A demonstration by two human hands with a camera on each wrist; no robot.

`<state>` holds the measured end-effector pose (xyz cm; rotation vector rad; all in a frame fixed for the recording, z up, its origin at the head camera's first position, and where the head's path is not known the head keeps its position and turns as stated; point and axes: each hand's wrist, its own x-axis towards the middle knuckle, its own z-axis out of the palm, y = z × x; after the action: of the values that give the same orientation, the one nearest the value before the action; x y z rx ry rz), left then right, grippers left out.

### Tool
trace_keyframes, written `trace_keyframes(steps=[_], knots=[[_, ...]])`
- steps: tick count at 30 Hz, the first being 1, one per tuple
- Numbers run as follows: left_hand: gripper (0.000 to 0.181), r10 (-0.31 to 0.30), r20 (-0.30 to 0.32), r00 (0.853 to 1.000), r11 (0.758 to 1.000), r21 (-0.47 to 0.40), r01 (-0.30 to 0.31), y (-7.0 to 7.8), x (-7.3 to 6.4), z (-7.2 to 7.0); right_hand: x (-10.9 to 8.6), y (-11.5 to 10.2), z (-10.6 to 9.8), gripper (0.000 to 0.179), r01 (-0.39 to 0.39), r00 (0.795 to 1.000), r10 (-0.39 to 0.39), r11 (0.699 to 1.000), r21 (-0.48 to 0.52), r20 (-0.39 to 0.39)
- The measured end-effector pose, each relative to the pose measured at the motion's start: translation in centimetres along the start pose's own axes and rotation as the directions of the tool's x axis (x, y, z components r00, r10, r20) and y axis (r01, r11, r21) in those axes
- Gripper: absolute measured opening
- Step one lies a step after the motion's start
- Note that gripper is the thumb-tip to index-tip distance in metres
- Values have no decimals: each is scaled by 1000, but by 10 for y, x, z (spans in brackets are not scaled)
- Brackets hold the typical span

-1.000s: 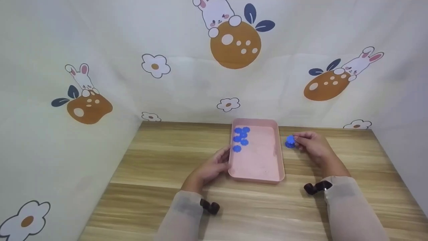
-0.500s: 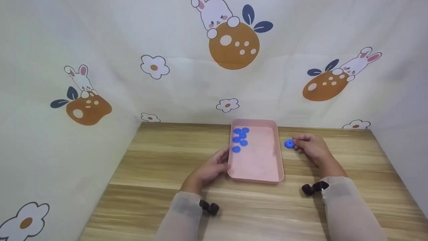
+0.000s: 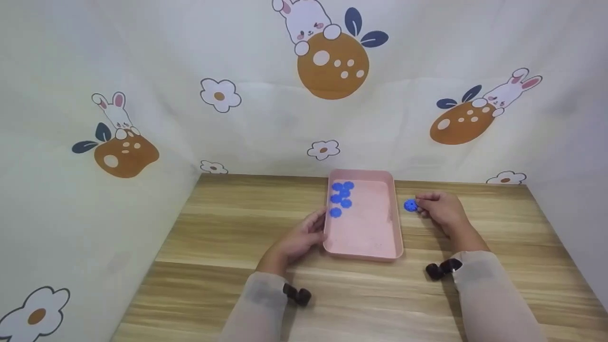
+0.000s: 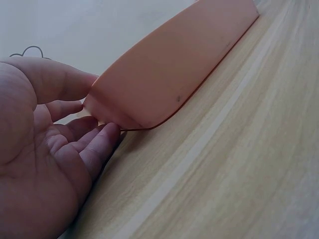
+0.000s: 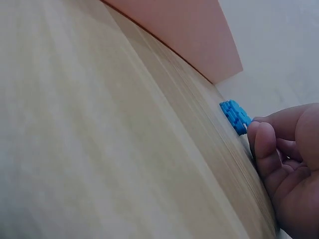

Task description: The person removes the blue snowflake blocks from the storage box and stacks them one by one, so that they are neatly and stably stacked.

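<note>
My right hand (image 3: 444, 211) pinches a small blue scalloped disc (image 3: 410, 205) between thumb and finger, just right of the pink tray (image 3: 362, 258). In the right wrist view the blue piece looks layered, perhaps more than one disc together; the fingertips hide its near edge. Several similar blue discs (image 3: 346, 203) lie inside the tray, grouped along its left side toward the back. Against the tray's outer left wall rests my left hand (image 3: 297, 241), its fingers relaxed. The left wrist view puts those fingers (image 4: 102, 144) at the tray's corner, low near the table.
A wood-grain table (image 3: 228, 237) carries the tray near its back edge. Pale curtain-like cloth (image 3: 266, 123) printed with rabbits, oranges and flowers stands behind and on both sides. Dark wrist devices (image 3: 297, 294) are strapped to both sleeves.
The blue piece in the right hand first looked like two discs, one raised above the other; now it looks like a single flat disc. The left hand and tray stay put.
</note>
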<state>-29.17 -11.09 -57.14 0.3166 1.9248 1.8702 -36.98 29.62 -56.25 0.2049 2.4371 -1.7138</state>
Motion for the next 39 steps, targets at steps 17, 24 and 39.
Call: trace_keyframes(steps=[17, 24, 39], knots=[[80, 34, 28, 999, 999, -12, -33, -3, 2, -2, -3, -3, 0, 44, -12, 1000, 12, 999, 32, -22], [80, 34, 30, 999, 999, -17, -33, -2, 0, -3, -7, -19, 2, 47, -50, 999, 50, 996, 71, 0], [81, 30, 32, 999, 1000, -5, -30, -3, 1, -4, -9, -66, 38, 40, 68, 996, -78, 981, 182, 45]])
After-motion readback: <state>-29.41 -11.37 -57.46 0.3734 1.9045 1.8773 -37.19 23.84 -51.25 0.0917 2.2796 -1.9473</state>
